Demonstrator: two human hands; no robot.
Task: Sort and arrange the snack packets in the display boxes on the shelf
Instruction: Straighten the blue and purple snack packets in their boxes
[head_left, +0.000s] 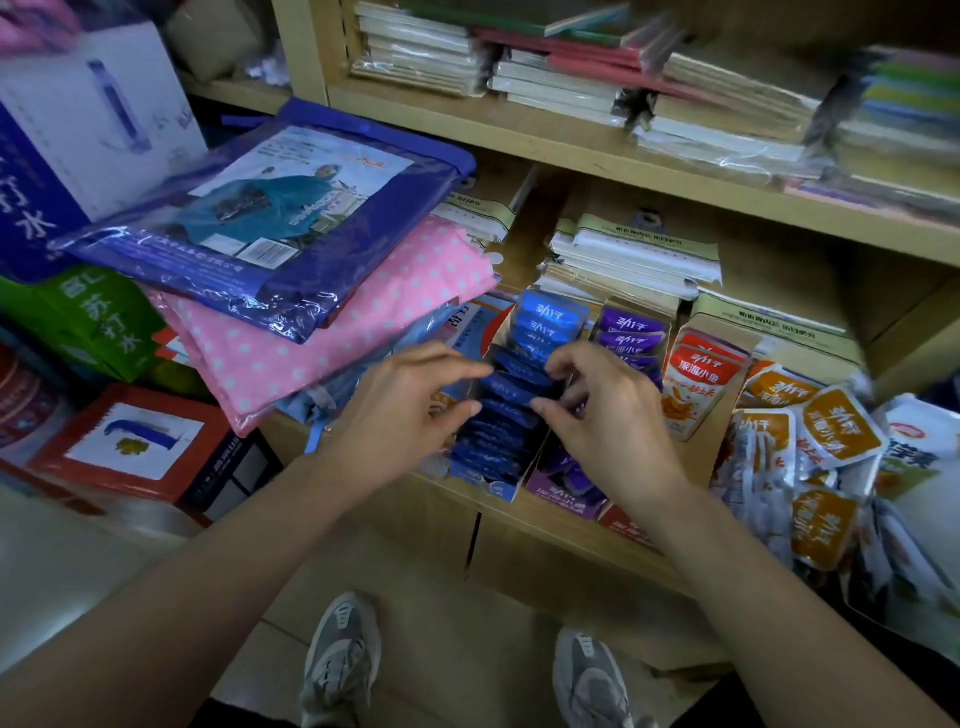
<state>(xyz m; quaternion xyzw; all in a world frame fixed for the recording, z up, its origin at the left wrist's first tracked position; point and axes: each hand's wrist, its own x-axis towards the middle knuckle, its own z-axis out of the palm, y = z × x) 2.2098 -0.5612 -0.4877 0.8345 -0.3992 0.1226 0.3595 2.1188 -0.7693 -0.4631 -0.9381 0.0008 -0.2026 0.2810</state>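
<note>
Head view shows your left hand (415, 402) and right hand (610, 415) meeting over the blue display box (496, 486) at the centre of the frame. It stands on the wooden shelf (550, 525) and holds a row of blue packets (511, 397) set on edge. Your left thumb and curled forefinger pinch the row's left edge. Your right fingers are bent tightly, nipping the right edge of the same packets against the thumb. Just right of that box, touching it, stands a box of purple packets (629, 332), partly hidden by your right hand. Next along is a red box (698, 384). Loose orange packets (815, 457) lie heaped at the right edge of the frame. Two bagged raincoats, blue (270, 223) over pink (332, 332), fill the upper left.
</note>
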